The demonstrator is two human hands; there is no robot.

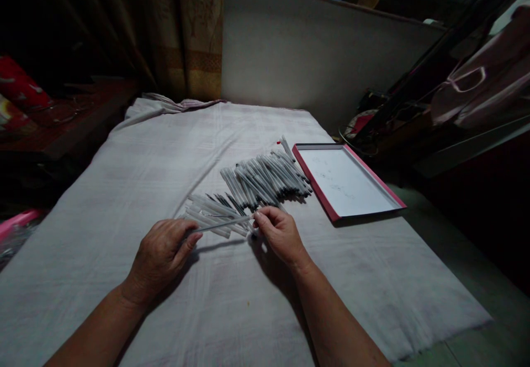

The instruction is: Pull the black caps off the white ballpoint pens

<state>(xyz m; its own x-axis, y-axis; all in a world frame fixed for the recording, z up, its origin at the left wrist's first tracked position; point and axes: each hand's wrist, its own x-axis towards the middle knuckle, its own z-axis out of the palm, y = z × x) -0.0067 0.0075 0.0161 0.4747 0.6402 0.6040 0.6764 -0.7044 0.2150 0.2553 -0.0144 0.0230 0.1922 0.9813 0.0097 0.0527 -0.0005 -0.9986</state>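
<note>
My left hand [163, 256] and my right hand [279, 232] hold one thin clear pen barrel [226, 224] between them, each pinching an end, just above a white cloth [165, 163]. Right behind the hands lies a small bunch of clear pen tubes [209, 212]. Farther back and to the right is a bigger heap of pens [265, 179] with dark tips, several of them fanned out. One pen with a red end [281, 143] sticks out at the heap's far side.
A shallow red-edged box lid [345, 182] with a white inside lies right of the pens. A pale wall [310, 52] and a patterned curtain [199, 30] stand behind. Dark clutter sits at left, bags and a frame at right; the cloth's right edge drops to the floor [476, 278].
</note>
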